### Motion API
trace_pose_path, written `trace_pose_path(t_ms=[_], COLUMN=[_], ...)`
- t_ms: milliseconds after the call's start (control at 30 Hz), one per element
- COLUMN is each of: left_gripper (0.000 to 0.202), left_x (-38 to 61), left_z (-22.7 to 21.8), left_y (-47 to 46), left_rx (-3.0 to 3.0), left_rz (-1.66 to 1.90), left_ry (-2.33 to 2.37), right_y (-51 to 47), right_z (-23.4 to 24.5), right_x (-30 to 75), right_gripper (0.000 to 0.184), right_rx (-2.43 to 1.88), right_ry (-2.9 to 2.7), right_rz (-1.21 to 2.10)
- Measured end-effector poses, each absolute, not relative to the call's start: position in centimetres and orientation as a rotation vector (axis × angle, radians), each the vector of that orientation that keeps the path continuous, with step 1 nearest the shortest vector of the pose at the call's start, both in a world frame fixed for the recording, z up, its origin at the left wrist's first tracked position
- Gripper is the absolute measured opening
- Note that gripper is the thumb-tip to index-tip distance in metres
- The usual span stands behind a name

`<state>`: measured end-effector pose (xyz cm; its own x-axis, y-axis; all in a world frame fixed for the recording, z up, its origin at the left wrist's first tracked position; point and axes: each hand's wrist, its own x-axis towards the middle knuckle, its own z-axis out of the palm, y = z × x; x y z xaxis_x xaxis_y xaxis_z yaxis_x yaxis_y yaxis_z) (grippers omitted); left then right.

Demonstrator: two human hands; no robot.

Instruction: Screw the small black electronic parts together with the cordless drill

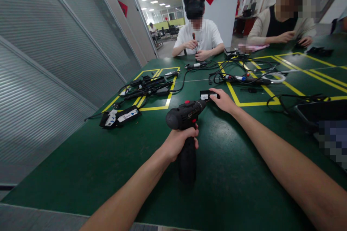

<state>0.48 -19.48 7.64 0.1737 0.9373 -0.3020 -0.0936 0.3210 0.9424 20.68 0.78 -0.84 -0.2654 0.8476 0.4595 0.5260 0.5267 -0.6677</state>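
Note:
My left hand [179,142] is wrapped round the grip of a black cordless drill [185,115] with red buttons, held above the green table [108,158]. The drill's nose points away from me at a small black part with a white label [206,95] lying on the table. My right hand [223,100] rests on that part, fingers curled over its right end and holding it in place.
Black adapters and cables [148,87] lie in a yellow-taped box at the left, two labelled black units [120,116] nearer. More cables and tools [244,77] lie ahead. A person [198,36] works a screwdriver across the table; another person [282,25] sits far right. A dark tray [317,112] stands at the right.

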Motion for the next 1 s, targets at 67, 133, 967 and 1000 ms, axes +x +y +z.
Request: trace_pose_path(t_ms=[67, 133, 967, 1000], left_gripper=[0.025, 0.025, 0.022, 0.022], left_x=[0.46, 0.44, 0.6, 0.6], left_z=[7.61, 7.61, 7.66, 7.62], left_y=[-19.47, -19.47, -19.63, -19.63], left_rx=[0.954, 0.947, 0.967, 0.97], left_rz=[0.918, 0.916, 0.913, 0.914], left_ry=[1.139, 1.136, 1.133, 1.131], right_y=[0.77, 0.81, 1.13, 1.14], right_z=[-0.83, -0.85, -1.06, -1.06], right_x=[20.69, 20.68, 20.78, 20.76], right_gripper=[0.043, 0.043, 0.043, 0.043], right_rx=[-1.123, -1.125, -1.136, -1.135], right_ry=[-1.94, -1.94, -1.942, -1.94], right_rz=[0.494, 0.497, 0.49, 0.49])
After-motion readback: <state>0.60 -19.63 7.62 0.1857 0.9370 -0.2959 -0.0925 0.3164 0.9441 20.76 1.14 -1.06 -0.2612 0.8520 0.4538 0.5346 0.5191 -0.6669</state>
